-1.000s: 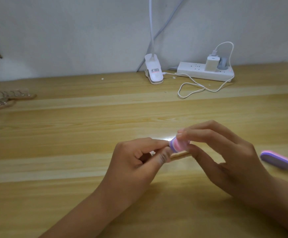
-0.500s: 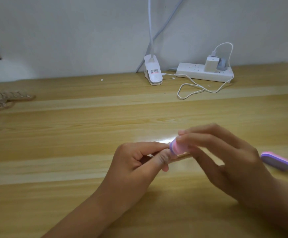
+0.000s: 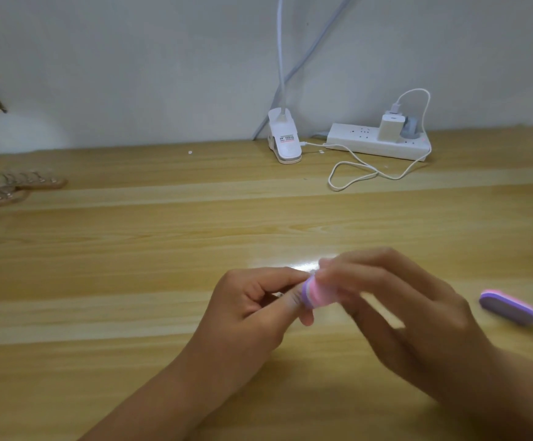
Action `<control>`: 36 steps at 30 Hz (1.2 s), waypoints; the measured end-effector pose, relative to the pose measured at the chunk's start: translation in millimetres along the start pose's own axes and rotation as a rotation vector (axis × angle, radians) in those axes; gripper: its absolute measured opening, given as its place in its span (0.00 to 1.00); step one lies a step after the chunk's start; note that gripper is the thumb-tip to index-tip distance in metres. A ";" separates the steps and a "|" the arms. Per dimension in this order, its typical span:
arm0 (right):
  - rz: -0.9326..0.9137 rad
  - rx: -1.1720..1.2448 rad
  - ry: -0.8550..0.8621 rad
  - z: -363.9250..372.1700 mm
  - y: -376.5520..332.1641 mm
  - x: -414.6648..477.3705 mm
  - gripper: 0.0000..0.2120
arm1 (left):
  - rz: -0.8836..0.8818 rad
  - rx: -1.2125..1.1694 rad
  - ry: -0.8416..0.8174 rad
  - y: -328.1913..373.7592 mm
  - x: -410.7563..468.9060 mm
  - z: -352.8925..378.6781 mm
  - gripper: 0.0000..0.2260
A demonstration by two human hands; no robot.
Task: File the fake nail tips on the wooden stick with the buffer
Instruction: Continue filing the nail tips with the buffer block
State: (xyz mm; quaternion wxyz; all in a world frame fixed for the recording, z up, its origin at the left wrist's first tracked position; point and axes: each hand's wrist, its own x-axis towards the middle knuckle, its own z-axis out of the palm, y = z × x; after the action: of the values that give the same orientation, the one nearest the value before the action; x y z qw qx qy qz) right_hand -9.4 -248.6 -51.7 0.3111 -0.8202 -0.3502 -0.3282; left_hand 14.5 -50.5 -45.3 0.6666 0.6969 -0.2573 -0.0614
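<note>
My right hand [image 3: 395, 316] pinches a small pink and purple buffer [image 3: 317, 294] between thumb and fingers, low over the middle of the wooden table [image 3: 163, 249]; the hand is motion-blurred. My left hand [image 3: 249, 310] has its fingers curled and pinches a wooden stick with nail tips right beside the buffer. The stick is almost wholly hidden between the two hands, and only a glint shows at my left fingertips. The buffer's end touches my left thumb and forefinger.
A second pink and purple buffer [image 3: 506, 305] lies on the table at the right. Two more wooden sticks with clear nail tips [image 3: 13, 186] lie at the far left. At the back stand a white clip lamp base [image 3: 284, 141], a power strip [image 3: 379, 144] and a looped white cable [image 3: 354, 176].
Both hands have dropped slightly toward me. My right hand has slid the buffer a little down and leftward against the stick, and it now blurs with motion.
</note>
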 end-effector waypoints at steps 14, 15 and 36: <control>0.106 -0.019 0.082 -4.5 6.5 5.4 0.10 | -0.081 -0.102 -0.094 5.7 0.1 1.1 0.10; 0.091 0.005 0.089 -4.6 3.8 4.9 0.09 | -0.075 -0.099 -0.102 6.4 0.4 1.4 0.10; -0.129 -0.028 0.009 1.0 -8.3 -3.6 0.15 | -0.272 -0.356 -0.246 8.1 2.6 -6.2 0.12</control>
State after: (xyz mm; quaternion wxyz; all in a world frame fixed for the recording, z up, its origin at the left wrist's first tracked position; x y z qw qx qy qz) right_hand -17.5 -244.4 -52.6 0.2795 -0.7986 -0.3965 -0.3562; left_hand 17.2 -45.9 -36.3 0.7281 0.5842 -0.2254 -0.2790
